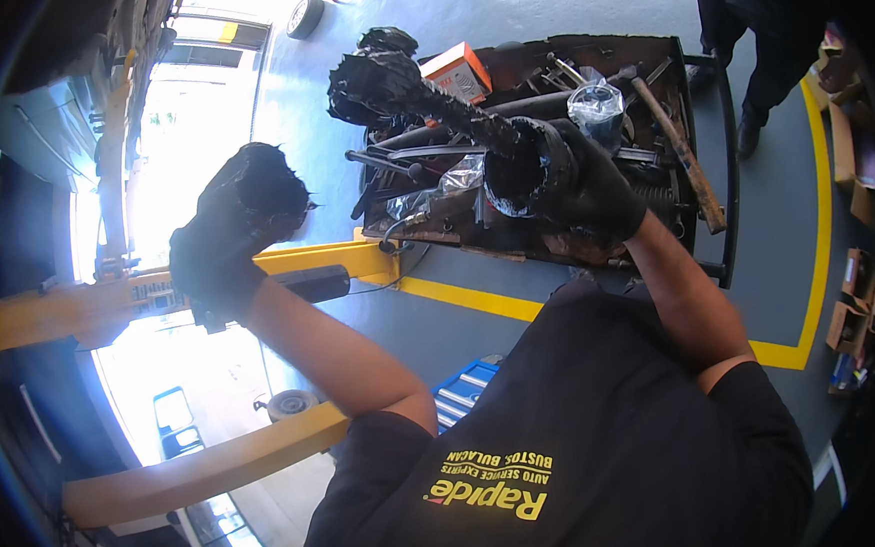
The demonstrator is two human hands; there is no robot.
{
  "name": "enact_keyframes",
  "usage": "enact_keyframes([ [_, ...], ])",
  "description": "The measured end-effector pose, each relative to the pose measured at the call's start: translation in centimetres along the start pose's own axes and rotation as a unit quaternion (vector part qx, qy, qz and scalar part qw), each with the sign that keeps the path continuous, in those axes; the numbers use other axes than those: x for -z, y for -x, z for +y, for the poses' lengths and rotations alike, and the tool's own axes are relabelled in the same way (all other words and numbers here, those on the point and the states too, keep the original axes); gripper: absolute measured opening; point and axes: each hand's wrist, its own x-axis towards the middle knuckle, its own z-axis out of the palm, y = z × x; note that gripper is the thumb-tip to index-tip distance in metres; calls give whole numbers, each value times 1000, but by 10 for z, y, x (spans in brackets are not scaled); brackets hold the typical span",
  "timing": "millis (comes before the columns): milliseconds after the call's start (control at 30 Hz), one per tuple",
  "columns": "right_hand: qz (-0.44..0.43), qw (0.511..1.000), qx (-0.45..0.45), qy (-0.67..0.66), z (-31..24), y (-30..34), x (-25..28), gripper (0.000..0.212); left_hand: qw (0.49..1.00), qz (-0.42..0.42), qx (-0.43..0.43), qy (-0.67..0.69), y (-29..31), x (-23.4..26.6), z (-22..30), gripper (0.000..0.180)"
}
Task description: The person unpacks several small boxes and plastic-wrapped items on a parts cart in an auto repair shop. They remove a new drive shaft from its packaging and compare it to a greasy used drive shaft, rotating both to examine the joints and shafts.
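My right hand, in a black glove, is wrapped round the cup-shaped end of a drive shaft thick with black grease. The shaft slants up and left to a lumpy, grease-coated joint above the tool cart. Apart from it on the left, my gloved left hand is closed round a black, greasy, rounded piece with a ragged edge. Grease and the dark glove hide what kind of piece it is.
Ahead stands a metal cart with tools, a hammer, an orange-white box and a plastic-wrapped part. Yellow lift arms reach in from the left. Another person stands at the far right. Boxes line the right side.
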Motion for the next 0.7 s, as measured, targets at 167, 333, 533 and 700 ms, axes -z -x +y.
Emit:
enact_keyframes([
  [167,31,998,-2,49,-1,4,-15,80,986,123,85,70,13,-100,-20,31],
  [333,15,955,27,294,2,-5,-25,63,963,211,60,155,25,-170,-6,24],
  [533,-101,914,3,392,-9,-10,-45,75,980,174,90,42,50,-145,47,23],
  [700,104,960,-255,-57,6,12,-70,89,983,156,79,-46,66,-120,72,19],
])
